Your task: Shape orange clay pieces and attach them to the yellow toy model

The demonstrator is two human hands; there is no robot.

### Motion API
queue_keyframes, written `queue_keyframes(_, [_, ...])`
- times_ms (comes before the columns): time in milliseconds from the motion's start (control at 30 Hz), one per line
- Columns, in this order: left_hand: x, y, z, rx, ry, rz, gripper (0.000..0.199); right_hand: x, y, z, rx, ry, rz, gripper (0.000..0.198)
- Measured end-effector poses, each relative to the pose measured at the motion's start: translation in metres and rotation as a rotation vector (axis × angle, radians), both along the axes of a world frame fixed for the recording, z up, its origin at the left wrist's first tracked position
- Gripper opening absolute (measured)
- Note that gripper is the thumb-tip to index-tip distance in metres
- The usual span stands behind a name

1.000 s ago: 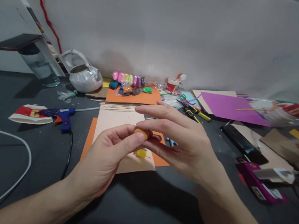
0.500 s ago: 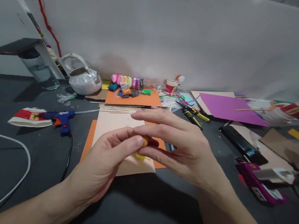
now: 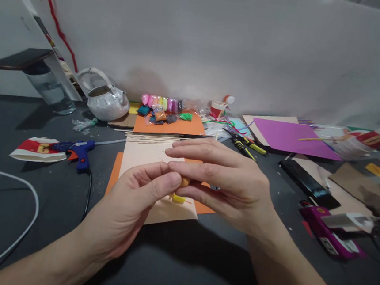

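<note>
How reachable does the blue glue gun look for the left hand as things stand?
Probably yes: only flat paper and dark tabletop seem to lie between the left hand and the glue gun. That hand, though, holds a small orange lump, which the right hand appears to touch.

Smooth, matt orange lump [image 3: 184, 183], matt cream paper [image 3: 170, 214], wooden sticks [image 3: 153, 138], blue plastic glue gun [image 3: 83, 154].
</note>
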State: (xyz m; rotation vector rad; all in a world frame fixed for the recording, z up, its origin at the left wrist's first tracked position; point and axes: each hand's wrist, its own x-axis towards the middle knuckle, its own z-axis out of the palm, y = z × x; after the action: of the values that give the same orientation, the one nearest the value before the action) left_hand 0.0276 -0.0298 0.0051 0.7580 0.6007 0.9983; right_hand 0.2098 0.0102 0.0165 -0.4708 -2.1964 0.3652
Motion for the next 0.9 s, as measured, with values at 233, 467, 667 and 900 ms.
queue_keyframes(233, [-0.0037, 0.0007, -0.0002, 0.0, 0.05, 0.049, 0.011, -0.0003, -0.0013, -0.0018, -0.042, 0.019, 0.004, 0.041])
queue_keyframes(467, [-0.004, 0.0009, 0.0007, -0.018, 0.063, 0.059, 0.011, -0.0003, -0.0015, -0.0003, -0.049, 0.056, 0.03, 0.024])
queue_keyframes(667, [-0.0051, 0.0031, 0.0006, 0.028, 0.063, 0.028, 0.018, -0.0007, -0.0002, -0.0013, 0.019, 0.068, 0.003, 0.023])
queue_keyframes(900, [-0.0038, 0.0026, -0.0001, -0.049, -0.003, 0.091, 0.013, -0.0035, -0.0001, -0.0052, 0.074, 0.062, -0.035, 0.031])
